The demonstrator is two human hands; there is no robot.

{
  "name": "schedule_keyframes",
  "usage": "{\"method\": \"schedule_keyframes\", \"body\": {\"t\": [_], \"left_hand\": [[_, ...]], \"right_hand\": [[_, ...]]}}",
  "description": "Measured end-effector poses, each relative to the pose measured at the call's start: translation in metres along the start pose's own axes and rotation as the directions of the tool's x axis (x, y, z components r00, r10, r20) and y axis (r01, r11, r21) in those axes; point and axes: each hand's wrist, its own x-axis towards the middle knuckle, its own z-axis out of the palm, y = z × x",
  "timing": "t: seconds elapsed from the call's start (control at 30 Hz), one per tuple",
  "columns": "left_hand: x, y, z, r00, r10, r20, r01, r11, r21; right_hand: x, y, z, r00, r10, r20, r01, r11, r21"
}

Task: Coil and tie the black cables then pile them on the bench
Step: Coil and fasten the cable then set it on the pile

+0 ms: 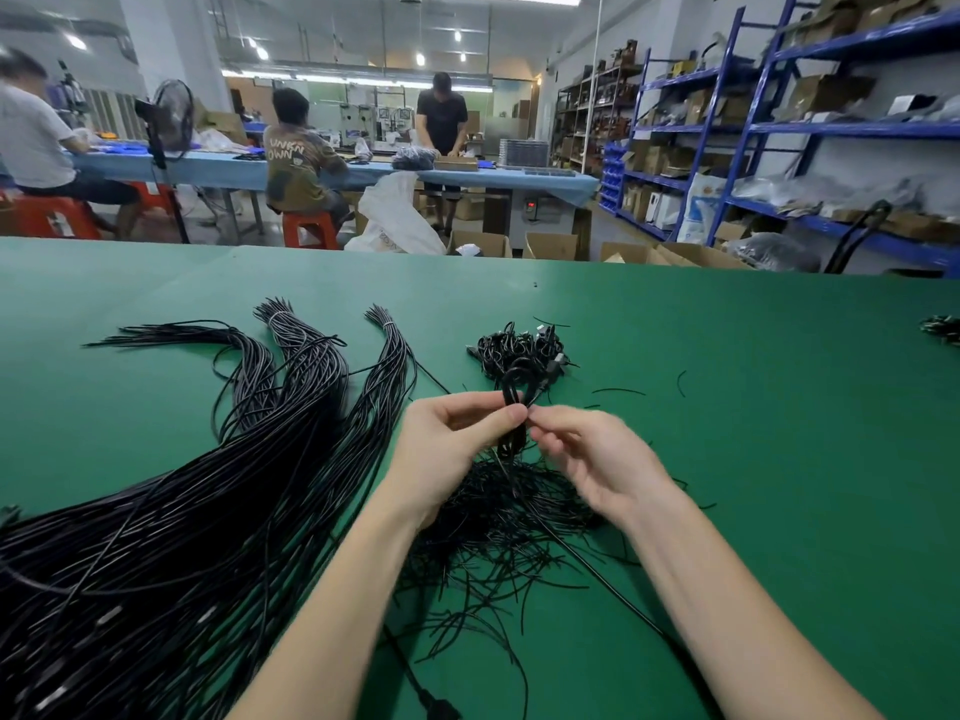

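Observation:
Above the green bench [727,407] I hold a small coiled black cable [511,389] upright between both hands. My left hand [447,444] pinches the coil's middle. My right hand [597,459] grips a thin black tie at the coil's waist with thumb and fingertips. Just beyond the hands lies a pile of coiled, tied cables [519,348]. Long bundles of loose black cables [208,485] fan out across the left of the bench. A heap of thin black ties [498,527] lies under my wrists.
A few stray ties [618,391] lie to the right of the pile. Another dark cable cluster [943,327] sits at the bench's right edge. Beyond the bench, people work at a blue table [218,166]; cardboard boxes [550,246] and blue shelving [779,148] stand behind.

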Motion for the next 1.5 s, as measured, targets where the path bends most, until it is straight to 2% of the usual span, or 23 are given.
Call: {"method": "schedule_keyframes", "body": {"t": [0.03,0.07,0.13,0.2,0.27,0.4,0.47,0.63,0.7,0.77,0.8,0.87,0.9,0.93,0.97,1.0,1.07,1.17,1.23,1.3,1.37,1.43,1.5], "left_hand": [[0.0,-0.001,0.002,0.999,0.031,-0.005,-0.031,0.999,0.026],[0.0,-0.001,0.003,0.999,0.032,-0.013,-0.032,0.999,0.029],[0.001,-0.003,0.004,0.999,-0.034,-0.041,0.033,0.999,-0.041],[0.001,-0.002,0.004,0.989,-0.141,-0.047,0.133,0.98,-0.151],[0.002,-0.001,0.003,0.976,-0.216,-0.024,0.205,0.954,-0.217],[0.003,0.0,0.003,0.957,-0.279,0.072,0.288,0.907,-0.309],[0.003,-0.002,0.003,0.953,-0.291,0.081,0.302,0.903,-0.307],[0.002,0.001,-0.001,0.972,-0.224,0.07,0.234,0.955,-0.183],[0.003,-0.001,-0.004,0.986,-0.156,0.056,0.161,0.981,-0.106],[0.003,-0.002,-0.006,0.998,-0.051,0.03,0.052,0.999,-0.011],[0.003,-0.001,-0.006,1.0,-0.003,0.023,0.002,1.0,0.026],[0.002,0.0,-0.006,0.998,0.054,0.031,-0.055,0.997,0.051],[0.003,-0.001,-0.006,0.999,0.044,0.029,-0.045,0.998,0.042],[0.003,-0.001,-0.006,1.0,0.006,0.018,-0.006,1.0,0.018],[0.004,-0.002,-0.007,0.999,-0.05,0.006,0.05,0.999,-0.019],[0.004,-0.003,-0.008,0.994,-0.112,0.005,0.112,0.991,-0.072],[0.004,-0.003,-0.01,0.98,-0.196,0.019,0.197,0.965,-0.172],[0.004,-0.001,-0.011,0.961,-0.26,0.098,0.277,0.917,-0.285],[0.004,-0.001,-0.008,0.951,-0.278,0.138,0.31,0.886,-0.344],[0.003,-0.001,-0.004,0.957,-0.254,0.138,0.288,0.878,-0.383],[0.002,-0.002,0.003,0.982,-0.171,0.085,0.191,0.908,-0.373],[0.0,-0.002,0.01,1.0,-0.022,0.005,0.022,0.968,-0.248],[0.0,-0.004,0.012,0.99,0.142,0.001,-0.141,0.986,-0.089]], "right_hand": [[-0.001,-0.001,0.0,0.992,0.121,0.031,-0.125,0.98,0.155],[-0.001,-0.001,-0.002,0.988,0.149,0.043,-0.154,0.969,0.192],[0.001,0.001,-0.003,0.999,-0.041,-0.016,0.04,0.996,-0.077],[0.0,0.003,-0.002,0.929,-0.368,-0.031,0.325,0.854,-0.407],[0.0,0.005,-0.002,0.818,-0.57,0.078,0.507,0.649,-0.568],[0.0,0.007,-0.01,0.65,-0.71,0.271,0.663,0.355,-0.66],[-0.001,0.007,-0.01,0.641,-0.7,0.314,0.665,0.303,-0.683],[-0.002,0.006,-0.009,0.756,-0.614,0.226,0.573,0.457,-0.68],[-0.001,0.003,-0.009,0.863,-0.468,0.19,0.474,0.62,-0.625],[-0.003,-0.002,-0.006,0.965,-0.211,0.157,0.257,0.878,-0.403],[-0.003,-0.003,-0.005,0.988,-0.044,0.149,0.079,0.969,-0.234],[-0.003,-0.003,-0.001,0.963,0.207,0.174,-0.226,0.97,0.093],[-0.003,-0.003,0.0,0.957,0.232,0.172,-0.258,0.954,0.152],[-0.001,-0.001,0.001,0.972,0.183,0.148,-0.197,0.977,0.088],[0.0,0.001,0.001,0.992,0.071,0.109,-0.06,0.993,-0.104],[-0.001,0.001,0.001,0.991,-0.08,0.106,0.112,0.933,-0.341],[-0.004,0.0,-0.003,0.922,-0.332,0.199,0.376,0.642,-0.668],[-0.002,-0.001,-0.009,0.718,-0.565,0.406,0.616,0.246,-0.748],[0.0,-0.001,-0.01,0.602,-0.635,0.484,0.675,0.08,-0.734],[0.001,0.001,-0.009,0.6,-0.679,0.424,0.678,0.151,-0.719],[0.003,0.006,-0.009,0.754,-0.605,0.257,0.606,0.488,-0.629],[0.003,0.008,-0.005,0.92,-0.377,0.104,0.388,0.851,-0.354],[0.006,0.007,-0.004,0.993,-0.115,0.032,0.117,0.991,-0.062]]}}
